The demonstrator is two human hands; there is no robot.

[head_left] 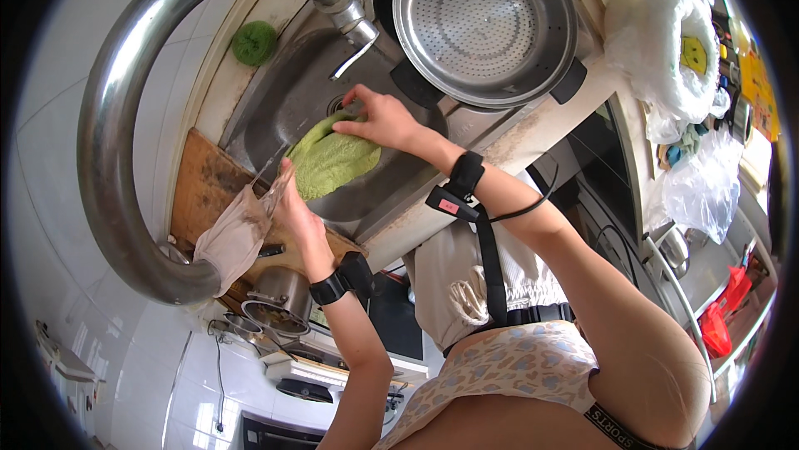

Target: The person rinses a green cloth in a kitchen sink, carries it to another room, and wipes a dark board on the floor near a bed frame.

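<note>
A light green cloth [337, 169] hangs spread between my two hands over the metal sink [270, 109]. My right hand [384, 124] pinches its upper edge between thumb and fingers, close to the drain. At the cloth's left edge, my left hand [298, 213] is closed on it, its fingers partly hidden. A thin stream of water seems to run beside the left fingertips. The big curved faucet [108, 100] arches over the left side, its small lever [354, 60] above the sink.
A steamer pot [474, 25] with a perforated base stands beyond the sink. A green scrubber [254, 42] sits on the ledge. Left of the sink are a wooden board [200, 171], a pale cloth [229, 238] and a metal pot [279, 296]. Plastic bags [666, 42] lie right.
</note>
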